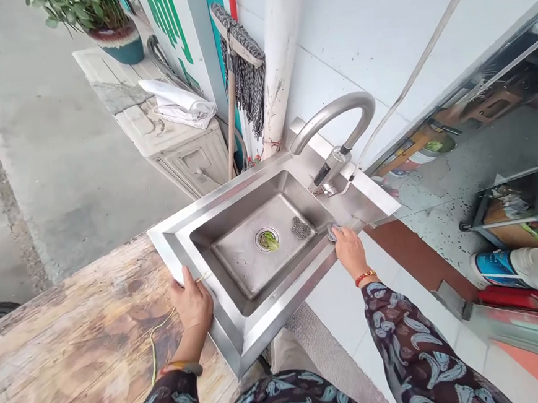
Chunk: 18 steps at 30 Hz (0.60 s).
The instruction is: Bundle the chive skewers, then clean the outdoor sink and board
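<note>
A stainless steel sink [289, 342] sits at an angle before me, its drain [257, 232] holding green vegetable scraps [268, 240]. My right hand [351, 254] is closed on a grey scourer [331, 232], pressed against the sink's near rim by the faucet end. Inside the basin lies a dark steel wool scourer [300, 227]. My left hand [193, 300] rests on the left rim, fingers somewhat apart and holding nothing visible. Beside it a thin yellow-green strand [153, 353] trails over the wood. The curved faucet [358, 101] rises at the far right corner.
A worn wooden tabletop [75, 347] extends left of the sink. Behind stand a mop [243, 60], a white pipe [281, 64] and a pale cabinet [191, 158] bearing folded white cloth [180, 106] and a potted plant [119, 42]. At right are a bucket [498, 268] and a shelf rack [508, 220].
</note>
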Tool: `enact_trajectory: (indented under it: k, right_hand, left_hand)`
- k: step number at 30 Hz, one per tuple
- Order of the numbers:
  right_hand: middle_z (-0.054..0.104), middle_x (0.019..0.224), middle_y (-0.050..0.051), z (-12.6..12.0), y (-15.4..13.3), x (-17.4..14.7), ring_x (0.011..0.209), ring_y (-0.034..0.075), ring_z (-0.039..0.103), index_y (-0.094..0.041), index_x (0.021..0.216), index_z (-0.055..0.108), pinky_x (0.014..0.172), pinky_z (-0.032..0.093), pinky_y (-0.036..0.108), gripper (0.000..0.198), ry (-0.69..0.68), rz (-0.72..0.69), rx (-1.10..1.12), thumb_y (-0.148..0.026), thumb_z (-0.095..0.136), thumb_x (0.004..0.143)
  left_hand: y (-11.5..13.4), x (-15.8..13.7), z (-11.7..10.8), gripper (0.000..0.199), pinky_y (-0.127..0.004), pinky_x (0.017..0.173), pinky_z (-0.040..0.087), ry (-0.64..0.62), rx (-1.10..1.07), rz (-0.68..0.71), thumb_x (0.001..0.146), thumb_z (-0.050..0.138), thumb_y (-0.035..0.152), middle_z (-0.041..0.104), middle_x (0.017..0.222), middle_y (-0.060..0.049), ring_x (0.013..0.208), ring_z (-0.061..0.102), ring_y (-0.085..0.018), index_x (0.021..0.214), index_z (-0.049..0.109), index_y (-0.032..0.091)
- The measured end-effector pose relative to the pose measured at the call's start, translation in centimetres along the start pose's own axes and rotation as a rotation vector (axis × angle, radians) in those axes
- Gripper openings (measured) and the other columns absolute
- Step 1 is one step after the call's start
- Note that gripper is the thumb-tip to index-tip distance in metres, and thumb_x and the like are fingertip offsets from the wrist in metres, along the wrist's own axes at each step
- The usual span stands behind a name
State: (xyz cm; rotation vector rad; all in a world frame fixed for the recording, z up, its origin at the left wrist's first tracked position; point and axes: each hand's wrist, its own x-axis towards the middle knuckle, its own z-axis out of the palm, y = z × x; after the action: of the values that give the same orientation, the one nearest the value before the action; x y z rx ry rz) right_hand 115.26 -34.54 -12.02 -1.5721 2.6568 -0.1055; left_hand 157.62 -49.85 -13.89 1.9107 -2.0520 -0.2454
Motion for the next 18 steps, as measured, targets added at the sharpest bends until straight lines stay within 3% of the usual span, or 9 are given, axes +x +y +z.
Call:
enact_trajectory:
  k: [4,7,10,13,15,18]
  right_hand:
    - [0.065,0.118,0.013,-0.2,-6.2,-4.5,0.108,0.027,0.057,-0.019,0.129,0.065,0.099,0.048,0.042,0.045,-0.032,-0.179,0.198,-0.008,0.043,0.091]
    - [0.064,0.124,0.009,-0.8,-6.4,-3.2,0.115,0.022,0.056,-0.022,0.132,0.063,0.105,0.046,0.037,0.052,-0.024,-0.352,0.366,-0.004,0.039,0.09]
    - [0.059,0.134,0.014,-1.9,-1.5,1.6,0.124,0.026,0.052,-0.017,0.134,0.061,0.112,0.041,0.043,0.052,0.067,-0.195,0.313,-0.006,0.036,0.091]
    - [0.054,0.142,0.018,-2.0,3.7,5.2,0.13,0.033,0.048,-0.014,0.137,0.059,0.111,0.04,0.051,0.047,0.027,-0.02,0.193,-0.013,0.042,0.093]
    - [0.049,0.147,0.02,-1.3,4.5,5.0,0.132,0.036,0.045,-0.014,0.14,0.056,0.109,0.04,0.055,0.048,0.012,0.051,0.149,-0.017,0.046,0.093]
    - [0.055,0.14,0.021,-0.1,2.1,1.5,0.126,0.034,0.052,-0.018,0.135,0.061,0.105,0.044,0.054,0.046,0.027,0.068,0.194,-0.015,0.043,0.094]
  left_hand:
    - [0.1,0.1,-0.2,0.058,-0.051,0.096,0.045,0.012,-0.016,-0.018,0.088,0.044,0.024,0.048,0.107,-0.015,0.105,0.05,-0.034,0.144,0.048,0.007]
    - [0.2,0.1,-0.2,0.059,-0.052,0.095,0.045,0.026,-0.025,-0.012,0.087,0.045,0.024,0.048,0.105,-0.015,0.104,0.049,-0.034,0.143,0.049,0.007]
    - [0.3,0.1,-0.1,0.06,-0.052,0.095,0.045,0.021,-0.007,0.0,0.087,0.044,0.024,0.048,0.104,-0.016,0.103,0.049,-0.034,0.144,0.047,0.006]
    - [0.4,0.1,0.0,0.061,-0.052,0.096,0.044,0.007,0.022,0.023,0.088,0.042,0.025,0.048,0.106,-0.017,0.105,0.049,-0.035,0.145,0.045,0.003]
    - [0.5,0.1,-0.1,0.062,-0.051,0.096,0.044,0.007,0.039,0.032,0.089,0.04,0.024,0.048,0.106,-0.017,0.106,0.049,-0.035,0.146,0.044,0.002]
    - [0.7,0.1,-0.3,0.061,-0.05,0.092,0.047,0.022,0.041,0.038,0.089,0.039,0.025,0.048,0.101,-0.014,0.102,0.051,-0.034,0.146,0.045,0.004]
